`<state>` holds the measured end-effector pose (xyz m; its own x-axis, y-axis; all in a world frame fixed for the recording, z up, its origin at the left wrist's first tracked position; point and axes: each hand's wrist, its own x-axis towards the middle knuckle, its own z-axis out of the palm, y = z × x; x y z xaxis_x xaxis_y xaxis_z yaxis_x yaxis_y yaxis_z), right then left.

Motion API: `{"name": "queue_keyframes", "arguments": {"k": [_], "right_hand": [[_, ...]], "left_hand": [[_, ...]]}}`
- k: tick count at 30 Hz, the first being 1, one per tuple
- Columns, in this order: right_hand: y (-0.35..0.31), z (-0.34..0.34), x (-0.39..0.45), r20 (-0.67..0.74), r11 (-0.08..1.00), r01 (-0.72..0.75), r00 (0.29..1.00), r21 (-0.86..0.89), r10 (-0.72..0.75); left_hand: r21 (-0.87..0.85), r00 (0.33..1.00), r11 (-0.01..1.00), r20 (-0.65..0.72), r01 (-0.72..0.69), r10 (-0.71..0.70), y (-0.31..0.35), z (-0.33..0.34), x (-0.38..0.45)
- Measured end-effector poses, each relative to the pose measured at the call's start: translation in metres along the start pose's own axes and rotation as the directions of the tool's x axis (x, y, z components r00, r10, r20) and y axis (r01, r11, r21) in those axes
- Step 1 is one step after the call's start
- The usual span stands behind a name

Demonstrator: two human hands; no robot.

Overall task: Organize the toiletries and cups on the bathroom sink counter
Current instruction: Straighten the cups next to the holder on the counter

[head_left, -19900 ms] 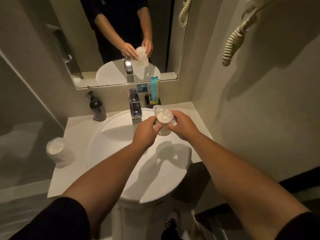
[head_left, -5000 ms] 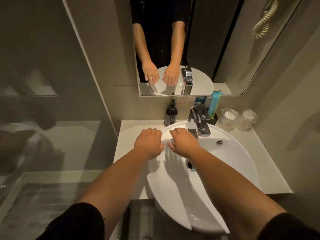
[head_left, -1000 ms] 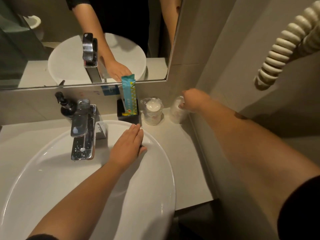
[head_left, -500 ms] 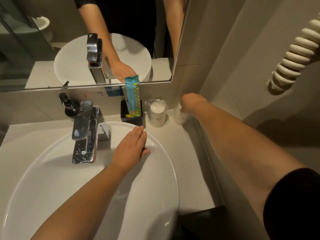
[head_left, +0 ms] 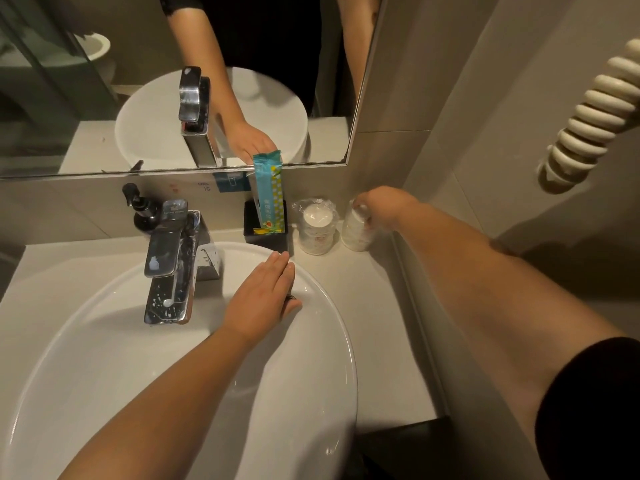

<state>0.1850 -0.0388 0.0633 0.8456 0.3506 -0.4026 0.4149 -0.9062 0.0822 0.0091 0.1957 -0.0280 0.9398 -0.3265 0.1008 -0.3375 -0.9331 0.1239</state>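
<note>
Fingers of the right hand (head_left: 381, 206) curl over the top of a wrapped cup (head_left: 356, 230) in the counter's (head_left: 363, 306) back right corner, arm stretched out nearly straight along the wall. A second wrapped cup (head_left: 317, 228) stands just beside it, next to the black holder (head_left: 265, 233) with a teal packet (head_left: 268, 192). The left hand (head_left: 263, 299) lies flat, fingers straight and together, on the sink rim (head_left: 332, 306) right of the faucet (head_left: 171, 261), holding nothing.
</note>
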Motion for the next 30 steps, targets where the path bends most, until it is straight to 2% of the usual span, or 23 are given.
{"name": "queue_keyframes", "arguments": {"k": [21, 26, 30], "right_hand": [[0.007, 0.006, 0.002, -0.035, 0.999, -0.002, 0.999, 0.038, 0.003], [0.016, -0.006, -0.012, -0.106, 0.986, -0.014, 0.994, 0.166, 0.031], [0.003, -0.016, -0.03, -0.318, 0.993, 0.094, 0.946, 0.078, -0.065]], "left_hand": [[-0.013, 0.999, 0.999, -0.008, -0.031, 0.031, -0.003, 0.006, 0.0], [-0.014, 1.0, 1.0, -0.009, -0.026, 0.026, -0.003, 0.004, 0.0], [-0.035, 1.0, 0.999, -0.003, -0.022, 0.022, -0.003, 0.003, 0.0]]}}
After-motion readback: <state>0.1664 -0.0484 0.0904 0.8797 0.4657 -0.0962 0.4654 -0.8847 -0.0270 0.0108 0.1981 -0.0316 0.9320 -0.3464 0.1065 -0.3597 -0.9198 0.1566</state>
